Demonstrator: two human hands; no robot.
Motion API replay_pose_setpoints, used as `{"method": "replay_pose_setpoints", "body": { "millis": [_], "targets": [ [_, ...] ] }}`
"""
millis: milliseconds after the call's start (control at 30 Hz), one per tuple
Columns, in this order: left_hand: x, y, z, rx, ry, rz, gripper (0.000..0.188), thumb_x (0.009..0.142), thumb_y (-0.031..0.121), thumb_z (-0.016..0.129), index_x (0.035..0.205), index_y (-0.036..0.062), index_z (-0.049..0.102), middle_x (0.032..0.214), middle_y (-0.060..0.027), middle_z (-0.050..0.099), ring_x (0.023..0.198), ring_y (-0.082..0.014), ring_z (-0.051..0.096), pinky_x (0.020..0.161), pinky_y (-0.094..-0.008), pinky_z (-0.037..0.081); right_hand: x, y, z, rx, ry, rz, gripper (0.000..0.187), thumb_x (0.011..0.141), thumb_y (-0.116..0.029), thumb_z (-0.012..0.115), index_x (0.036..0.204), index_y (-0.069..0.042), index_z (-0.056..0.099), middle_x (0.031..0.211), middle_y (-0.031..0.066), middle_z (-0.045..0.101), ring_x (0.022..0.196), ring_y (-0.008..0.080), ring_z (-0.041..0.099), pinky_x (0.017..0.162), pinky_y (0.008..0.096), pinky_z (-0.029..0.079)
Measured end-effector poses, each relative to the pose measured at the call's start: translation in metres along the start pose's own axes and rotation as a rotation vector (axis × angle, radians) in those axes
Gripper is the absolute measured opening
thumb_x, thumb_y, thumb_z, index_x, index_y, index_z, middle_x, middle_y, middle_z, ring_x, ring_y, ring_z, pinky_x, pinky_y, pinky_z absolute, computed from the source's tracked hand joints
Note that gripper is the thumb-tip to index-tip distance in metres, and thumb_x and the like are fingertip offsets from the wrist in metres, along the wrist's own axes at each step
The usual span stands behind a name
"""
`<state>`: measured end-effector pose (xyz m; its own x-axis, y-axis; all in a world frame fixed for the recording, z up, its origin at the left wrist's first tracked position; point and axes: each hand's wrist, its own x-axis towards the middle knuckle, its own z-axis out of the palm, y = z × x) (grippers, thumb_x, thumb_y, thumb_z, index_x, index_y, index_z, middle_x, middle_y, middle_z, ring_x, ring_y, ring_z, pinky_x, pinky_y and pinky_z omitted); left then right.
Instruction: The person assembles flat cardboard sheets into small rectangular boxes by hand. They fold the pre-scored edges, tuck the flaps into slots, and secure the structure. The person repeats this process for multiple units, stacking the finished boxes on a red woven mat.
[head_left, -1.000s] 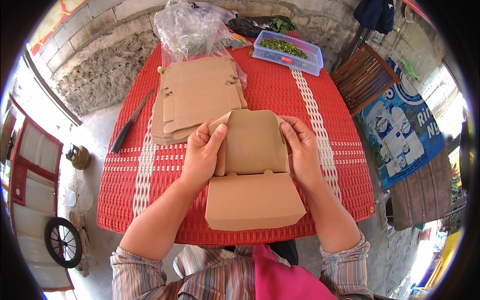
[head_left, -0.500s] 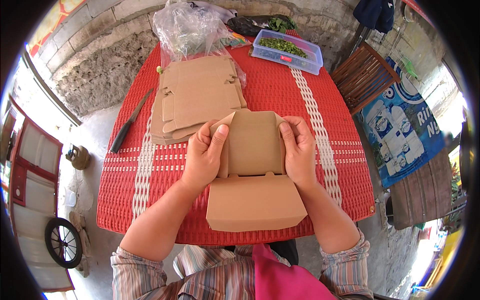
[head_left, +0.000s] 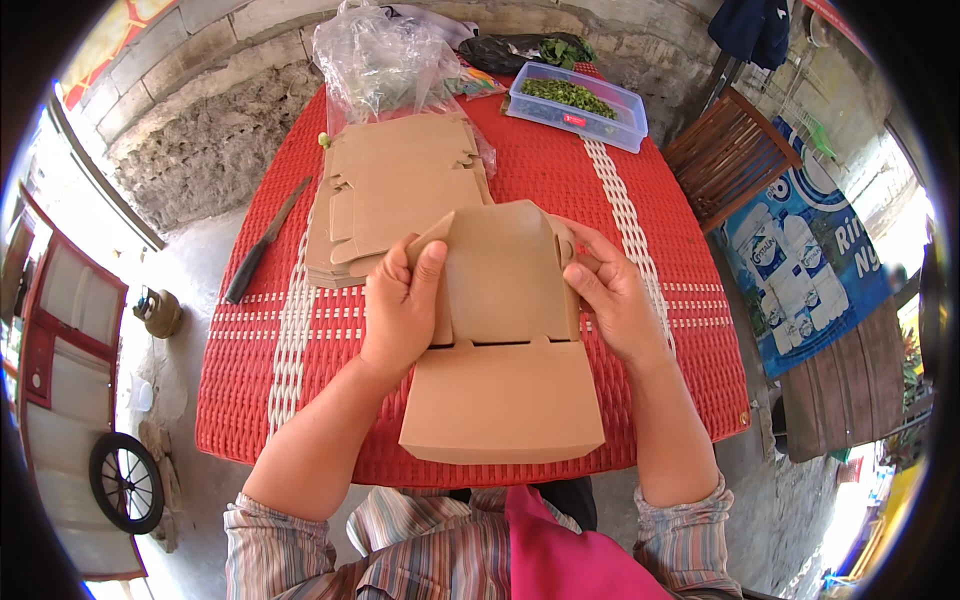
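Observation:
A partly folded brown cardboard box (head_left: 503,398) is held up over the near side of the table, its wide panel toward me and its lid section bent upward at the far end. My left hand (head_left: 400,312) pinches the lid's left side, thumb on top and fingers curled behind. On the other side my right hand (head_left: 622,300) has its fingers at the lid's right corner and its thumb by the side flap. Just beyond my left hand lies a stack of flat cardboard box blanks (head_left: 400,190).
A red woven table (head_left: 540,180) carries a knife (head_left: 265,245) at left, a clear plastic bag (head_left: 385,65) at the far side, and a plastic tub (head_left: 630,125) of chopped greens. A wooden chair (head_left: 725,155) stands at right, a gas cylinder (head_left: 158,312) on the floor at left.
The box has shifted slightly left and its lid section has risen a little. My right hand's grip has loosened, with fingers more extended and the thumb shifted along the right side.

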<state>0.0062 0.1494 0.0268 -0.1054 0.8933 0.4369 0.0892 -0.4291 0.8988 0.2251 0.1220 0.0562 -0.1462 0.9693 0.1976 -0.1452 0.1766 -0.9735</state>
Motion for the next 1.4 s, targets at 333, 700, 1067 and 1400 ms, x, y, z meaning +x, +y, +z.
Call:
{"method": "replay_pose_setpoints", "body": {
  "millis": [333, 700, 1067, 1400],
  "targets": [
    [0.005, -0.004, 0.001, -0.034, 0.029, -0.01, 0.036, 0.1, 0.027, 0.059, 0.101, -0.009, 0.061, 0.072, 0.0016, 0.058, 0.068, -0.0034, 0.047, 0.06, -0.0207, 0.042, 0.009, 0.016, -0.031, -0.241, -0.198, 0.231, 0.016, 0.091, -0.007, 0.067, 0.105, 0.0, 0.066, 0.096, 0.0034, 0.07, 0.089, 0.0091, 0.063, 0.081, 0.0257, 0.049],
    [0.004, -0.001, -0.002, -0.088, -0.137, -0.016, 0.035, 0.102, 0.028, 0.056, 0.102, -0.0075, 0.06, 0.078, 0.0013, 0.061, 0.073, -0.0029, 0.048, 0.064, -0.0206, 0.044, 0.004, 0.006, -0.005, 0.024, 0.031, 0.064, 0.023, 0.099, -0.021, 0.061, 0.109, 0.0, 0.063, 0.097, 0.0031, 0.069, 0.089, 0.0086, 0.061, 0.082, 0.0277, 0.049],
    [-0.001, -0.004, -0.002, -0.124, -0.213, -0.063, 0.032, 0.103, 0.026, 0.054, 0.104, -0.005, 0.061, 0.081, 0.0023, 0.061, 0.076, -0.0028, 0.048, 0.067, -0.0205, 0.045, 0.001, 0.007, -0.004, -0.055, 0.091, 0.008, 0.016, 0.099, -0.018, 0.06, 0.095, -0.002, 0.062, 0.085, 0.0002, 0.067, 0.078, 0.0029, 0.056, 0.071, 0.021, 0.044],
    [-0.003, 0.015, 0.007, -0.33, -0.223, -0.214, 0.028, 0.103, 0.022, 0.053, 0.105, -0.0035, 0.065, 0.084, 0.003, 0.063, 0.077, -0.0019, 0.051, 0.069, -0.0197, 0.046, 0.002, 0.012, -0.001, -0.247, 0.174, -0.222, 0.02, 0.1, -0.019, 0.059, 0.091, -0.001, 0.062, 0.074, -0.0056, 0.057, 0.07, 0.0011, 0.047, 0.063, 0.0192, 0.039]
  ]
}}
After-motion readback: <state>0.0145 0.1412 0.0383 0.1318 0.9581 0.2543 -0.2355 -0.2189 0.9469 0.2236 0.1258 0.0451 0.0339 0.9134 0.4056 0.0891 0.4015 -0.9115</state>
